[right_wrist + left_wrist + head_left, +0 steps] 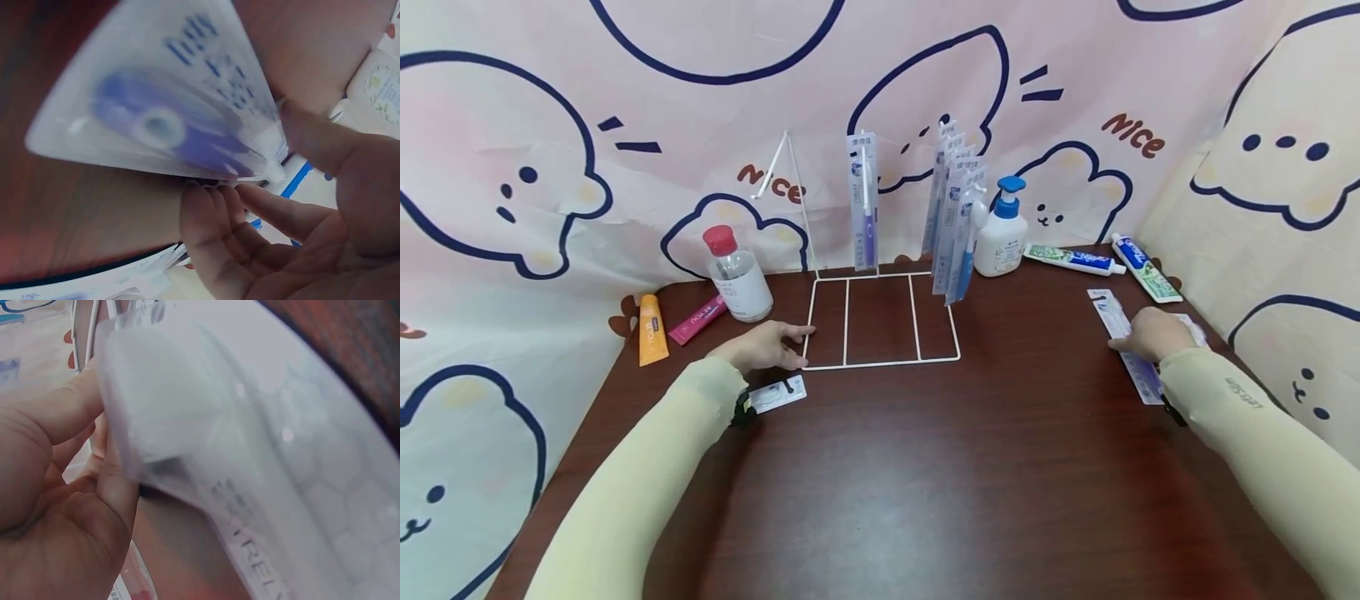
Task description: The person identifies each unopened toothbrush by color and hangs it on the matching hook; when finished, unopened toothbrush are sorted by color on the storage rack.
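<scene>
My left hand [767, 346] reaches to the left side of the white wire rack [880, 364], with thumb and forefinger apart at its front left corner. A packaged toothbrush [780, 393] shows beside that wrist and fills much of the left wrist view, its clear wrapper [250, 456] close to the camera. On the right, my right hand [1153, 333] pinches a packaged toothbrush [1142, 379] by its edges. Its purple handle [212, 147] shows through the wrapper in the right wrist view. Part of this package is hidden under the hand in the head view.
Several packaged toothbrushes [958, 225] hang from the rack's right hook, and one [863, 204] from the middle. A red-capped bottle [745, 287], an orange tube [652, 333] and a pink tube [698, 321] are left. A pump bottle [1000, 242] and toothpaste tubes [1146, 268] stand or lie right.
</scene>
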### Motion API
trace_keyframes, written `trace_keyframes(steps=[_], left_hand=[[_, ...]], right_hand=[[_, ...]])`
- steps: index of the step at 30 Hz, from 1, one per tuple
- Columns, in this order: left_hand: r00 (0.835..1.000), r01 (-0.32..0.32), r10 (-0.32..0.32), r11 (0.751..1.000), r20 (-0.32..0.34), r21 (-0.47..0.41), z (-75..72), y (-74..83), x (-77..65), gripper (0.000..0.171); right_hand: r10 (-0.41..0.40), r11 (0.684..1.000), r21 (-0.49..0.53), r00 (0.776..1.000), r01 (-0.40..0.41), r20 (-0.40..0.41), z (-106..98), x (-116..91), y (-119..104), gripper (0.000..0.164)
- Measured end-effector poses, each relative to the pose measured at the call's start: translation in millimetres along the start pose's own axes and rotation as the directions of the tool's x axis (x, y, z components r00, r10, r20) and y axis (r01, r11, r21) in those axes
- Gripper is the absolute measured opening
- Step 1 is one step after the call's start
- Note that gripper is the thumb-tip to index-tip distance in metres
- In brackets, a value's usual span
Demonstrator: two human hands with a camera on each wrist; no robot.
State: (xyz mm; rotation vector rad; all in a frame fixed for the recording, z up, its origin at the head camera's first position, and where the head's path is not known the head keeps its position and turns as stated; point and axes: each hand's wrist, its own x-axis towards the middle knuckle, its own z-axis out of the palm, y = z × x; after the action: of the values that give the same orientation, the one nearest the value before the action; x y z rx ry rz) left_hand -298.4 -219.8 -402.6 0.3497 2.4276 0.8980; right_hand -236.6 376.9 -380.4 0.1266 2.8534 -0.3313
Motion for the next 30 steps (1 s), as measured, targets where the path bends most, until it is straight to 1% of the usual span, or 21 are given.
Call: trace_keyframes(steps=[1,4,9,11,13,16,17,20,23,25,27,30], left_hand=[[1.000,0.000,0.000,1.000,0.001,0.001,0.4,-0.3,-1.0,0.071],[1.000,0.001,-0.001,1.000,-0.001,0.000,1.2,-0.1,-2.5,0.070],[1.000,-0.007,0.007,1.000,0.004,0.002,0.3,1.5,-1.4,0.070],[1.000,-0.008,0.008,1.000,0.007,-0.001,-0.5,1.0,-0.1,0.070],[1.000,-0.006,0.006,1.000,0.012,-0.007,-1.2,-0.1,0.7,0.071],[1.000,0.005,-0.004,1.000,0.019,-0.027,-1.3,-2.4,1.2,0.071],[1.000,0.003,-0.002,1.000,0.022,-0.030,-1.2,-2.7,1.3,0.071],[1.000,0.004,-0.004,0.999,0.025,-0.033,-0.9,-3.4,0.7,0.071],[1.000,0.008,-0.008,1.000,0.020,-0.013,-1.2,-2.6,-0.1,0.071],[1.000,0.008,-0.008,1.000,0.020,0.010,-2.0,-1.3,-0.7,0.071],[1.000,0.012,-0.013,1.000,0.016,0.021,-2.6,0.2,-0.5,0.071],[1.000,0.010,-0.010,1.000,0.023,0.022,-3.8,2.1,-0.5,0.072]], right_hand=[[0.006,1.000,-0.014,1.000,-0.006,0.003,-0.5,1.5,-0.8,0.061],[0.029,0.999,-0.023,0.999,-0.028,0.033,-3.8,3.4,-2.1,0.057],[0.066,0.998,-0.025,0.996,-0.065,0.063,-7.8,2.8,2.1,0.069],[0.082,0.997,0.003,0.993,-0.082,0.085,-8.3,2.9,4.9,0.074],[0.088,0.994,0.052,0.989,-0.095,0.122,-8.5,2.7,7.5,0.077],[0.060,0.988,0.132,0.987,-0.081,0.151,-8.0,-0.6,10.4,0.075],[0.048,0.987,0.145,0.986,-0.072,0.159,-8.2,-3.1,11.0,0.073],[-0.004,0.989,0.144,0.992,-0.014,0.127,-9.0,-13.8,10.3,0.066],[-0.026,0.992,0.124,0.995,0.015,0.092,-13.2,-29.0,5.1,0.068],[-0.031,0.988,0.152,0.997,0.020,0.068,-17.9,-41.6,-0.6,0.074],[-0.019,0.981,0.194,0.999,0.009,0.048,-24.9,-56.3,-9.1,0.083],[-0.016,0.964,0.263,0.999,0.025,-0.035,-34.6,-80.7,-27.2,0.089]])
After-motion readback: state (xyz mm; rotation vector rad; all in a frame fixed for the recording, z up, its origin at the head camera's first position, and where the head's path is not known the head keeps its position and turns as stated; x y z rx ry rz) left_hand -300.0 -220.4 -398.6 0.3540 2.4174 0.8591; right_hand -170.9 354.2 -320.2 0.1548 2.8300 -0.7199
